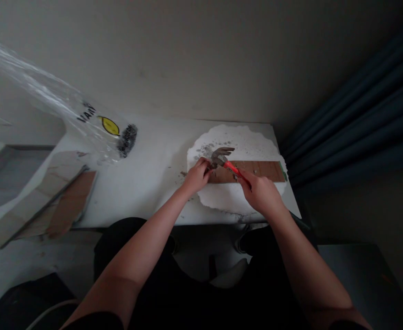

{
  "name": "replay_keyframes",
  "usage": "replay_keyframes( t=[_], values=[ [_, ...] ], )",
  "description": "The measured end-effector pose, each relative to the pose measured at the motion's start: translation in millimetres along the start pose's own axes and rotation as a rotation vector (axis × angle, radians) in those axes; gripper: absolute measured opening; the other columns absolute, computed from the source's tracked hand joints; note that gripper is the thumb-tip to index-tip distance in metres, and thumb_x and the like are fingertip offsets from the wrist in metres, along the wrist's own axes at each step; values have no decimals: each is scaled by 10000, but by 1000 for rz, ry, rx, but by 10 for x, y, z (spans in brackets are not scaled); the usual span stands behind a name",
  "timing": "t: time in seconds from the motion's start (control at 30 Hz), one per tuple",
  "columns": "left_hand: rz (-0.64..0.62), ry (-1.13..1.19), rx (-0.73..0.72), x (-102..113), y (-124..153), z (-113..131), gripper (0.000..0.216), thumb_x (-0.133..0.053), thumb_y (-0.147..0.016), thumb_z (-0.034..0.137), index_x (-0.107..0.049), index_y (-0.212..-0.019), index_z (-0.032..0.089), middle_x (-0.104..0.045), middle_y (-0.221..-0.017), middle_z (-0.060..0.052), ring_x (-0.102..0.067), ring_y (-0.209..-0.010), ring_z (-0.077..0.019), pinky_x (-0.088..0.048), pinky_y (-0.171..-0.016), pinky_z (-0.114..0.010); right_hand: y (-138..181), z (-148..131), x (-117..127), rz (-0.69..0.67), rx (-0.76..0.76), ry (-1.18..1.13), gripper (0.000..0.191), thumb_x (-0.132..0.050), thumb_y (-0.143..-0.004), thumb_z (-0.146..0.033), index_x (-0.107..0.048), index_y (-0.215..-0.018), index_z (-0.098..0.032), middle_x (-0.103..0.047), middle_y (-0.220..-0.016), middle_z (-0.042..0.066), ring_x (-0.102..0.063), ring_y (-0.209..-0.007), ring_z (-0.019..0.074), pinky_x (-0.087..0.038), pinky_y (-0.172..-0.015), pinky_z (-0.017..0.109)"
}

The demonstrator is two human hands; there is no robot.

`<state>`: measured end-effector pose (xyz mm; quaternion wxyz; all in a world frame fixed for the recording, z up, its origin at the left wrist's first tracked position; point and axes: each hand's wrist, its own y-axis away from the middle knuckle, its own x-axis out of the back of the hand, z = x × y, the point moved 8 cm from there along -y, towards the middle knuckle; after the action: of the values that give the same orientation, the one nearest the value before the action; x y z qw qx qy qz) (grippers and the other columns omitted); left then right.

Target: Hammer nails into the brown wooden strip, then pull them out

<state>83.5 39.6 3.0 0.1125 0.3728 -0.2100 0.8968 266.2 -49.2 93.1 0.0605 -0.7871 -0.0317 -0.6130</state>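
My right hand [263,192] is closed around the red handle of a claw hammer [231,167]. The hammer's grey metal head lies over the left end of a brown wood-grain strip [263,170], its claw pointing right. Close beside the head, my left hand [197,175] pinches at that same end of the strip. Its fingertips are partly hidden by the hammer head, and I cannot make out what is between them. Under the strip lies a white sheet with a wavy edge [222,199], with grey crumbs and dust on it.
The white table [149,183] stands against a grey wall. To the left lie a clear plastic bag [110,126] with a yellow print and more wood-grain boards [71,201]. A dark blue curtain [359,105] hangs at the right, above a dark box-like surface [356,270].
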Motion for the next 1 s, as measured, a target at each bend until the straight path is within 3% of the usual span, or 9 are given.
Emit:
replay_keyframes(
  t=[0.17,0.6,0.77,1.0],
  values=[
    [-9,4,4,-16,3,-6,147,-508,-933,213,-603,-1038,173,-611,-1138,-114,-622,-1019,-222,-521,-923,-367,-2,-9,43,44,2,-9,476,-375,-1038,-402,-544,-1461,-262,-775,-1015,108,-730,-808,268,-522,-722,350],
    [-4,-20,5,-16,0,-7,144,-521,-922,221,-606,-1028,176,-608,-1128,-122,-613,-1030,-238,-514,-920,-380,-14,-2,8,-13,-3,31,462,-381,-1032,-401,-585,-1427,-278,-776,-984,108,-725,-788,269,-528,-725,358],
    [-29,-8,14,-31,6,-6,161,-496,-942,249,-615,-1026,179,-600,-1109,-104,-628,-945,-214,-521,-863,-357,-15,-25,49,42,13,12,498,-354,-1042,-404,-512,-1493,-266,-771,-1023,109,-723,-810,260,-531,-744,353],
    [-44,-38,14,-29,2,5,145,-502,-938,240,-610,-1011,177,-600,-1100,-115,-620,-1001,-233,-517,-889,-361,-32,-42,8,10,6,55,475,-374,-1034,-397,-546,-1463,-285,-778,-972,103,-726,-760,266,-529,-703,353]
  ],
)
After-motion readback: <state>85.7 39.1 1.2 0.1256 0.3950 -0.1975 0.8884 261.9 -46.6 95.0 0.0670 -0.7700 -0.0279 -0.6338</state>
